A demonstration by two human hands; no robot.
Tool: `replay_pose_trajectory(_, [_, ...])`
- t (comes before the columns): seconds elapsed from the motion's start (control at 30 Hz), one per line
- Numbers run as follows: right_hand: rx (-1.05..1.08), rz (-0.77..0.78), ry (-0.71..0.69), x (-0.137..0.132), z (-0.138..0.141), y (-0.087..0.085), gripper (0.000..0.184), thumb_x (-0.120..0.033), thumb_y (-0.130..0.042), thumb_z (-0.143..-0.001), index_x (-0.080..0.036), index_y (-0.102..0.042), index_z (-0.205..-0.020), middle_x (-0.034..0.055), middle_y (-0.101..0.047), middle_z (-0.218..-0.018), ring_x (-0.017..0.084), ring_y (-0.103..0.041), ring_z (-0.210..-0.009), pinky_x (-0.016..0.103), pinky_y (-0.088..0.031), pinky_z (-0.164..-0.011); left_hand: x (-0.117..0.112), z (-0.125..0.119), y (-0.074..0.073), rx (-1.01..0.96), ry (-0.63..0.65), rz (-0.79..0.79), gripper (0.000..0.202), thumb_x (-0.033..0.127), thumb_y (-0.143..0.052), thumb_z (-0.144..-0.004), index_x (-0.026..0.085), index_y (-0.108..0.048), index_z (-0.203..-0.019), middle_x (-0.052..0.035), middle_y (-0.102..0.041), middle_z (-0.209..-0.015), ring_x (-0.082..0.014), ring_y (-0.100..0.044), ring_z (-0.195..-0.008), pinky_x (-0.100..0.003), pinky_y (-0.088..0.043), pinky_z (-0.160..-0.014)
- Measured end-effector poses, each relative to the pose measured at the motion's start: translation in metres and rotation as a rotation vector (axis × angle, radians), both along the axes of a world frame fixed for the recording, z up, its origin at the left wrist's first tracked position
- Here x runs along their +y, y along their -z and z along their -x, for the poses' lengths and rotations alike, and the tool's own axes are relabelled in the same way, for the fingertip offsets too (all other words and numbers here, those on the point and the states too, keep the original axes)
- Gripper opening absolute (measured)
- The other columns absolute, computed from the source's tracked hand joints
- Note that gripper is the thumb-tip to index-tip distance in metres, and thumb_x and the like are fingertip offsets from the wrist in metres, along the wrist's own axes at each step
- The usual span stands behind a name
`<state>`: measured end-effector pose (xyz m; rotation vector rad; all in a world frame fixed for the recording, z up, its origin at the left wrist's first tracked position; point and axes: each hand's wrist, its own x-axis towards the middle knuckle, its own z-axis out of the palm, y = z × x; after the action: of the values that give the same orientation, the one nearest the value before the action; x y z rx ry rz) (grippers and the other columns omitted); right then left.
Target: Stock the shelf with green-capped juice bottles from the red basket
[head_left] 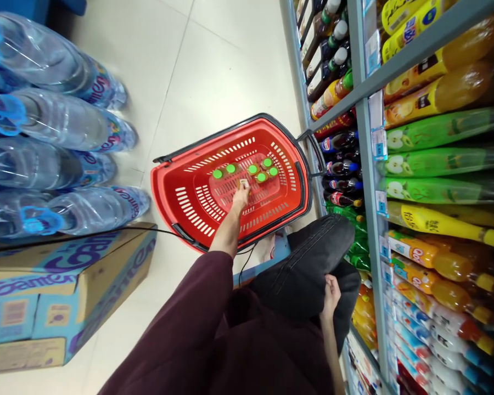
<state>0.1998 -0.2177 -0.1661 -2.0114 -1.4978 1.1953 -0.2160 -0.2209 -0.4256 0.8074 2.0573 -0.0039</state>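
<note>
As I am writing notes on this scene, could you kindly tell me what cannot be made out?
All in the head view:
- What, if anything, the left hand holds inside the red basket: too small, partly covered by the fingers.
- Whatever is under the green caps: largely hidden by them.
- Shelf price tags: too small and blurred.
- Large carton: cut off by the left edge.

I can't make out the thing [243, 182] at my left hand [241, 195]; it's too small. The left edge cuts off the water bottles [68, 118] and cardboard box [61, 296].
</note>
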Motion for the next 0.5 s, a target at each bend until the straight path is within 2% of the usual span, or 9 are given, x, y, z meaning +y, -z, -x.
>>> replay_pose_trajectory(0.13, [0.028, 0.019, 0.050, -0.001, -0.001, 0.002, 0.034, -0.054, -0.067, -0.078, -0.021, -0.061, -0.079, -0.0042, -0.052, -0.068, 0.014, -0.046, -0.059, 0.026, -0.035, -0.058, -0.026, -0.028, -0.008, -0.016, 0.003, 0.059, 0.066, 0.021, -0.067, -0.086, 0.018, -0.045, -0.148, -0.0208, -0.038, -0.153, -0.0364, -0.053, -0.129, -0.041, -0.054, -0.095])
replay_pose_trajectory(0.23, [0.063, 0.037, 0.082, -0.003, -0.001, 0.002, 0.031, -0.051, -0.069, -0.077, -0.021, -0.061, -0.080, -0.0062, -0.049, -0.064, 0.012, -0.041, -0.054, 0.024, -0.032, -0.055, -0.046, -0.041, -0.014, -0.016, -0.026, 0.126, 0.058, 0.031, -0.066, -0.088, 0.015, -0.049, -0.141, -0.0224, -0.047, -0.143, -0.0337, -0.062, -0.117, -0.038, -0.055, -0.089])
replay_pose_trajectory(0.37, [0.111, 0.048, 0.109, -0.005, 0.002, 0.001, 0.029, -0.048, -0.070, -0.077, -0.020, -0.063, -0.083, -0.0072, -0.048, -0.060, 0.011, -0.039, -0.051, 0.024, -0.030, -0.052, -0.062, -0.045, -0.024, -0.002, -0.064, 0.188, 0.058, 0.035, -0.062, -0.090, 0.011, -0.048, -0.141, -0.0261, -0.051, -0.135, -0.0335, -0.067, -0.108, -0.037, -0.056, -0.082])
replay_pose_trajectory(0.5, [0.177, 0.050, 0.112, -0.004, 0.004, 0.001, 0.031, -0.047, -0.071, -0.075, -0.019, -0.066, -0.087, -0.0053, -0.054, -0.060, 0.012, -0.046, -0.052, 0.025, -0.034, -0.053, -0.067, -0.041, -0.045, 0.001, -0.039, 0.162, 0.059, 0.038, -0.065, -0.088, 0.013, -0.050, -0.139, -0.0240, -0.053, -0.135, -0.0341, -0.067, -0.111, -0.037, -0.055, -0.086])
